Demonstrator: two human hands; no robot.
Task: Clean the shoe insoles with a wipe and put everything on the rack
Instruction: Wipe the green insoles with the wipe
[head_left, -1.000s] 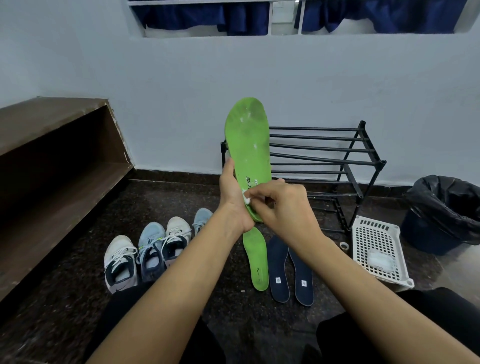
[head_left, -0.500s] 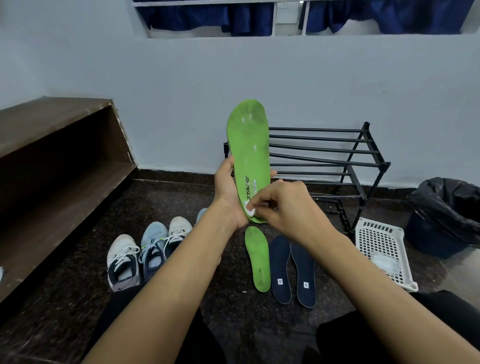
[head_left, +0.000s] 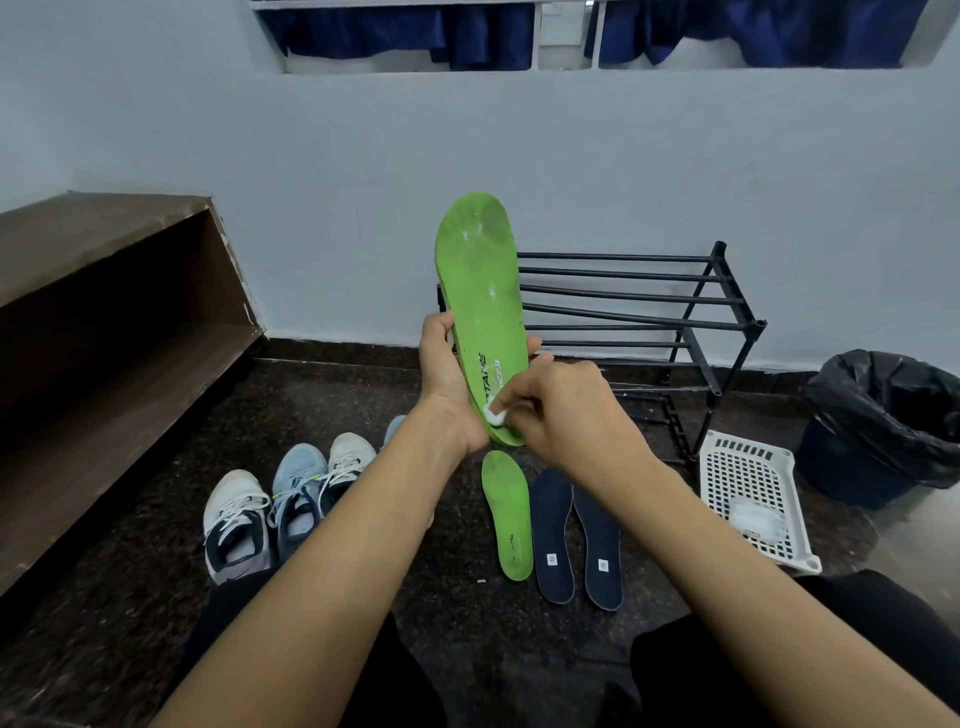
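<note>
Green insole (head_left: 480, 291), long, round-toed, matte and scuffed: upright, heel gripped in left hand (head_left: 447, 384), thumb and fingers curled round both edges. Wipe (head_left: 496, 415), small white wad: pinched by right hand (head_left: 566, 415), pressed on heel. Dark speckled floor, near: second green insole (head_left: 508, 514), two navy insoles (head_left: 553, 535). Black bar rack (head_left: 649, 312): one, far right.

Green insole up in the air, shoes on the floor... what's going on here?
A person is cleaning shoe insoles. The left hand holds a green insole upright by its lower half, while the right hand pinches a small white wipe against its heel end. A second green insole and two navy insoles lie on the floor below, with shoes to their left. The black rack stands behind by the wall; none of these things is on it.
</note>
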